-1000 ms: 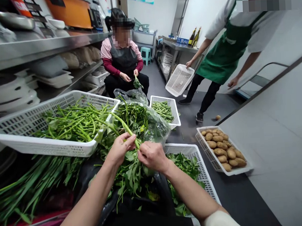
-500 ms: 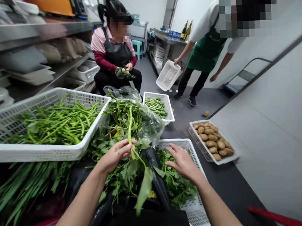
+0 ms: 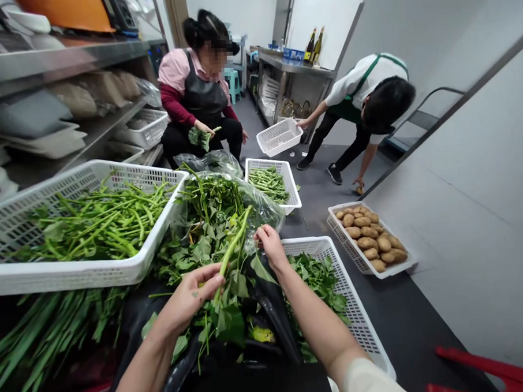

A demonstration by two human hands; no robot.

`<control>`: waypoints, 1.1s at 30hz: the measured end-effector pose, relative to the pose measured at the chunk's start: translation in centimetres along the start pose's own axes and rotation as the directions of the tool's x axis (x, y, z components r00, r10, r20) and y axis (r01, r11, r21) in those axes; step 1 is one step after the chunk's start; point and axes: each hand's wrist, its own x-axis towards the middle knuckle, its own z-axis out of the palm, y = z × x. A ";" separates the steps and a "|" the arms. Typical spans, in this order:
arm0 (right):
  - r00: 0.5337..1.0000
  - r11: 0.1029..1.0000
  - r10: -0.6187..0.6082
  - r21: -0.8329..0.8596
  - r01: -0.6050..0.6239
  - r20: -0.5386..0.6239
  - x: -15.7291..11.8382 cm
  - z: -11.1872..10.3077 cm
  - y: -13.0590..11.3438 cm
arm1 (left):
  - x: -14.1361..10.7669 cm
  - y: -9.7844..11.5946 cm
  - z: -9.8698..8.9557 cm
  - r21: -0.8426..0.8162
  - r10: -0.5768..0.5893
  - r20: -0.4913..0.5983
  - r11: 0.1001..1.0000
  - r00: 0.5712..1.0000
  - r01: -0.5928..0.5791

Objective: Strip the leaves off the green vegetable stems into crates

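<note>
My left hand (image 3: 200,288) pinches a thick green stem (image 3: 236,243) that slants up to the right over a heap of leafy greens (image 3: 210,215) in a clear plastic bag. To the right of the stem, my right hand (image 3: 270,245) is closed with thumb and fingers together; a leaf (image 3: 262,269) hangs just below it, and what the fingers hold is too small to name. Plucked leaves fill part of a white basket (image 3: 362,313) under my right forearm. At the left, a large white basket (image 3: 74,273) holds trimmed green stems (image 3: 115,225).
A seated person (image 3: 205,88) holds greens beyond the bag. Another person (image 3: 361,99) bends, one hand on a white basket (image 3: 280,136), the other at a potato on the floor. Baskets of beans (image 3: 267,184) and potatoes (image 3: 369,237), metal shelves (image 3: 98,131) and a red stool (image 3: 489,365) surround me.
My right hand has moved left from above the leaf basket to beside the stem and closed. The stem now tilts right. The standing person has bent down to the potato on the floor.
</note>
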 end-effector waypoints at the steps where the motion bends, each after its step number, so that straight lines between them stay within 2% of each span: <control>1: 0.999 0.998 0.044 0.055 -0.044 0.005 0.5 0.2 0.2 | -0.1 -0.2 -0.1 -0.024 -0.015 -0.007 1.000 1.000 0.015; 5: 0.985 0.991 0.067 0.102 -0.084 0.162 0.3 2.1 0.3 | 0.0 -1.1 -0.3 -0.075 -0.050 -0.031 0.996 0.998 0.047; 6: 0.982 0.996 0.021 0.077 -0.036 0.189 0.2 2.7 0.1 | 0.0 -1.1 -0.4 -0.064 -0.048 -0.042 0.997 0.998 0.045; 8: 0.962 0.988 -0.139 -0.029 0.150 0.233 0.4 3.5 -0.7 | -0.4 -1.1 -0.7 -0.029 -0.040 -0.072 0.999 0.997 0.038; 10: 0.909 0.935 -0.287 -0.117 0.334 0.302 1.7 3.8 -2.1 | -1.2 -0.7 -1.5 -0.034 -0.043 -0.083 0.999 0.996 0.040; 11: 0.890 0.916 -0.325 -0.129 0.380 0.319 2.6 3.8 -3.0 | -1.7 -0.5 -1.9 -0.063 -0.050 -0.081 0.997 0.995 0.045; 12: 0.892 0.915 -0.337 -0.119 0.386 0.301 3.6 3.8 -4.0 | -2.2 -0.2 -2.5 -0.108 -0.062 -0.082 0.993 0.995 0.053; 15: 0.960 0.967 -0.254 0.009 0.254 0.115 5.2 3.7 -6.9 | -3.6 0.4 -4.0 -0.263 -0.098 -0.149 0.963 0.984 0.056; 16: 0.972 0.976 -0.214 0.054 0.210 0.099 4.9 3.9 -7.7 | -3.9 0.6 -4.3 -0.303 -0.106 -0.188 0.952 0.977 0.045; 17: 0.970 0.980 -0.194 0.072 0.185 0.149 4.1 4.1 -8.3 | -4.0 0.8 -4.5 -0.329 -0.110 -0.222 0.944 0.969 0.032; 18: 0.948 0.982 -0.191 0.056 0.182 0.256 3.0 4.5 -8.7 | -3.9 0.9 -4.6 -0.343 -0.109 -0.245 0.939 0.963 0.019; 20: 0.841 0.967 -0.181 -0.062 0.246 0.509 0.0 5.4 -8.7 | -3.6 1.0 -4.5 -0.333 -0.084 -0.268 0.943 0.960 -0.010; 21: 0.794 0.947 -0.160 -0.136 0.291 0.587 -1.5 5.9 -8.5 | -3.4 0.9 -4.4 -0.315 -0.062 -0.277 0.949 0.959 -0.030; 24: 0.706 0.888 -0.138 -0.229 0.399 0.695 -4.3 7.6 -7.5 | -3.0 0.5 -4.2 -0.259 -0.003 -0.302 0.963 0.953 -0.079; 27: 0.595 0.857 -0.174 -0.177 0.484 0.785 -4.3 8.5 -6.8 | -3.3 -0.3 -4.6 -0.262 -0.035 -0.283 0.964 0.958 -0.043; 28: 0.590 0.835 -0.193 -0.184 0.518 0.784 -3.9 8.5 -6.7 | -3.5 -0.5 -4.8 -0.276 -0.057 -0.280 0.961 0.958 -0.024; 29: 0.608 0.814 -0.213 -0.205 0.544 0.765 -3.4 8.4 -6.7 | -3.7 -0.7 -5.0 -0.294 -0.078 -0.279 0.956 0.957 -0.008; 30: 0.652 0.804 -0.241 -0.229 0.549 0.719 -2.9 8.2 -6.6 | -3.9 -0.9 -5.3 -0.312 -0.096 -0.282 0.950 0.955 0.003; 33: 0.841 0.886 -0.301 -0.194 0.421 0.450 -0.8 7.1 -6.3 | -4.6 -1.1 -5.7 -0.349 -0.131 -0.268 0.937 0.955 0.031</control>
